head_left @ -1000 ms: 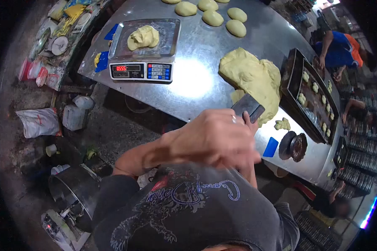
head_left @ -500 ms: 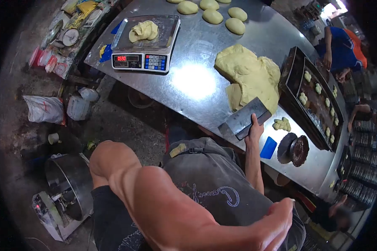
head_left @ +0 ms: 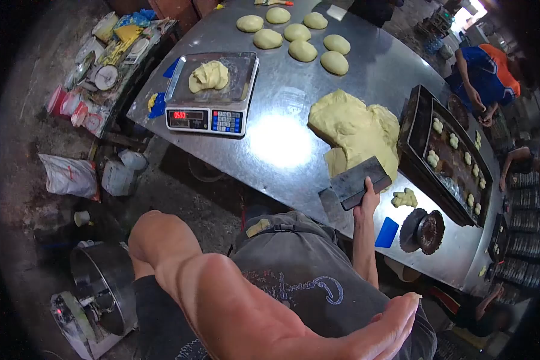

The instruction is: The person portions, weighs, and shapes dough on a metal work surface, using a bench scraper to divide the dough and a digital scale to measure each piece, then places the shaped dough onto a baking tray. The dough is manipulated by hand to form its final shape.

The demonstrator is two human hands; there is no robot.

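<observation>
My right hand [head_left: 369,200] grips the dark handle of a wide metal dough scraper [head_left: 360,181]. The scraper's blade overlaps the near edge of a big slab of yellow dough [head_left: 354,126] on the steel table. My left arm crosses close in front of the camera, and my left hand [head_left: 390,327] is at the lower right before my apron, fingers curled together. A small scrap of dough [head_left: 404,198], a blue plastic scraper [head_left: 387,231] and a dark round dish [head_left: 430,231] lie right of my right hand. On the digital scale [head_left: 205,120] rests a lump of dough [head_left: 209,77].
Several smooth dough balls [head_left: 303,51] lie at the table's far side. A dark baking tray [head_left: 456,174] with small dough pieces stands at the right, a person [head_left: 486,75] beyond it. A mixer bowl [head_left: 105,288] and a white sack [head_left: 71,176] are on the left floor.
The view has tilted, so the table and its things sit lower in the picture. My right hand still holds the scraper at the dough's near edge; my left arm stays across my front.
</observation>
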